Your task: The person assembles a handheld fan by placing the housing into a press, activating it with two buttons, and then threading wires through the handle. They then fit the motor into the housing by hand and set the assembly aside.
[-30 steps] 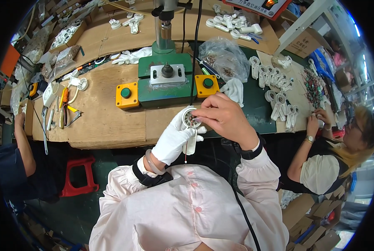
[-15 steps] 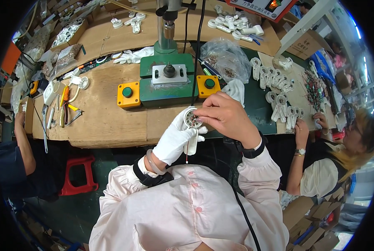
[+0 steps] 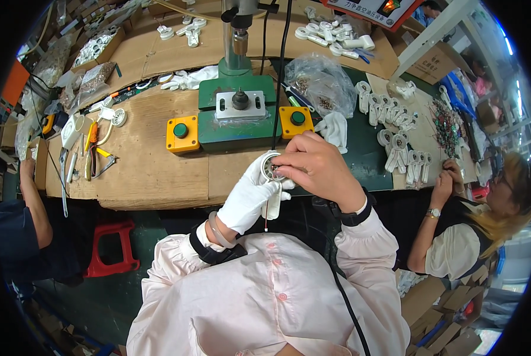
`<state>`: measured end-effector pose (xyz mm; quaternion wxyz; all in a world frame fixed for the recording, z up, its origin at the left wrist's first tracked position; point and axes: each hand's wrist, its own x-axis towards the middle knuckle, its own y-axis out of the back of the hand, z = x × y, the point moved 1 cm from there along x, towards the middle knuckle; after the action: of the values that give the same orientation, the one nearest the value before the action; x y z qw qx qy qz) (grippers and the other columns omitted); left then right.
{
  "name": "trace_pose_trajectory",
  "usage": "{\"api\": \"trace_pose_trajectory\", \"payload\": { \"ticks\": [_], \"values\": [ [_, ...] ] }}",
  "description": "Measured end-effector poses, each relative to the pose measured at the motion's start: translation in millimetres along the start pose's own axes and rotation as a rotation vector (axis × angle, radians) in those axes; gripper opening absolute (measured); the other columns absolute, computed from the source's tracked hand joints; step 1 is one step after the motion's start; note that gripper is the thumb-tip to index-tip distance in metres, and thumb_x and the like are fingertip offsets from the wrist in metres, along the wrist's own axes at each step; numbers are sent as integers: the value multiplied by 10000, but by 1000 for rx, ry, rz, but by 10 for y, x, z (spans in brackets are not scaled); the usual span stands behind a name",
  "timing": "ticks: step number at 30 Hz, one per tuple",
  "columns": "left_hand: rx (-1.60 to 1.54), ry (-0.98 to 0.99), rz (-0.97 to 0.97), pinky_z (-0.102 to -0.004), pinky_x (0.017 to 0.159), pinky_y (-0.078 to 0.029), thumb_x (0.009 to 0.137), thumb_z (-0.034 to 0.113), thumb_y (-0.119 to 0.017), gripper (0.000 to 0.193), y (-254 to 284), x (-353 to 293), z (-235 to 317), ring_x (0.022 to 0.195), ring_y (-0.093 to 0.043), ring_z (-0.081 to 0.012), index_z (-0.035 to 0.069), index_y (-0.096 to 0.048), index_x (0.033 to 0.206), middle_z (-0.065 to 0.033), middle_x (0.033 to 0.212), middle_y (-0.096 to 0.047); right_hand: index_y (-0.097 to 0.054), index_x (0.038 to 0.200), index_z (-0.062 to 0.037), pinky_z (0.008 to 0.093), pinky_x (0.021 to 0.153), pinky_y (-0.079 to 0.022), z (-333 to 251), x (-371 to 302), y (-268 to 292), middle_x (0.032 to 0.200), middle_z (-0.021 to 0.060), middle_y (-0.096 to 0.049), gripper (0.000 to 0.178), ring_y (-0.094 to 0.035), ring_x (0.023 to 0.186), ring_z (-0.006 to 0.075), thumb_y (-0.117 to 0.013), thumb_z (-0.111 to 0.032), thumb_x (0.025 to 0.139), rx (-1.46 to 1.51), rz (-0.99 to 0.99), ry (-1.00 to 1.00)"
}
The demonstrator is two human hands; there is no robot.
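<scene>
Holding: left hand (image 3: 246, 194), white-gloved, closed around a white round-headed housing (image 3: 268, 168).
Bare right hand (image 3: 320, 167): fingers narrowed at the round head; cannot tell what they pinch.
Housing's place: near the bench (image 3: 153, 172) edge, before the green press (image 3: 237, 135), handle downward.
Wire (image 3: 266, 223): hangs below the handle.
</scene>
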<state>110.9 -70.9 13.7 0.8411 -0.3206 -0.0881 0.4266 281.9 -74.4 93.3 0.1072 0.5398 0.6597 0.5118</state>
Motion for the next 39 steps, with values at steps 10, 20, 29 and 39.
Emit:
{"api": "trace_pose_trajectory", "payload": {
  "ticks": [10,20,29,39],
  "values": [
    [13,0,29,-264,895,-534,940,-41,-512,500,-44,-6,28,1023,-628,-134,12,-379,1419,-79,1228,-573,-766,920,-109,336,673,-477,8,-1,-17,808,38,-606,172,-590,788,222,-784,-168,759,34,-16,-28],
    [34,3,42,-265,886,-530,941,-47,-493,482,-66,-15,50,1034,-616,-127,10,-390,1408,-76,1224,-569,-763,916,-92,339,688,-485,-14,-11,-56,812,50,-626,179,-603,806,231,-788,-166,755,24,18,-49],
    [28,-14,47,-249,893,-517,943,-47,-489,478,-73,-4,45,1045,-602,-114,10,-395,1408,-72,1232,-563,-759,905,-83,340,700,-487,-23,-23,-78,812,52,-632,174,-600,815,238,-787,-166,755,25,36,-76],
    [28,-2,54,-292,881,-548,925,-75,-465,508,-43,19,2,1060,-626,-174,-1,-356,1416,-107,1259,-541,-756,913,-82,351,708,-489,-25,-42,-95,822,60,-639,166,-598,819,248,-775,-161,768,0,65,-58]
  ]
}}
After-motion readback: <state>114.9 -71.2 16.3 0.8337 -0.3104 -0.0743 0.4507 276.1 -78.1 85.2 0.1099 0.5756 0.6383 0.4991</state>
